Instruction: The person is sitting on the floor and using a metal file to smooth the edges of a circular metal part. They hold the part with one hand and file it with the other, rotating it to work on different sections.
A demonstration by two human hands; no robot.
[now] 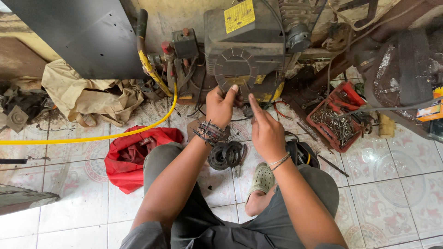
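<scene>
I sit on a tiled floor facing a dirty dark motor unit [244, 50] with a round ribbed cover [236, 69]. My left hand [220, 105] reaches up to the lower edge of that cover, fingers pinched at it; whether it grips a small part I cannot tell. My right hand [265, 131] is just to its right, below the cover, fingers stretched forward and holding nothing visible. Both wrists wear bracelets. A round black metal part [226, 154] and pliers [240, 161] lie on the floor between my forearms.
A red tray of screws and nails [334, 122] stands to the right. A red cloth [134, 154] lies on the left, a yellow hose [92, 137] runs across the floor, a tan cloth [87, 94] sits behind. A dark metal panel [87, 37] leans upper left.
</scene>
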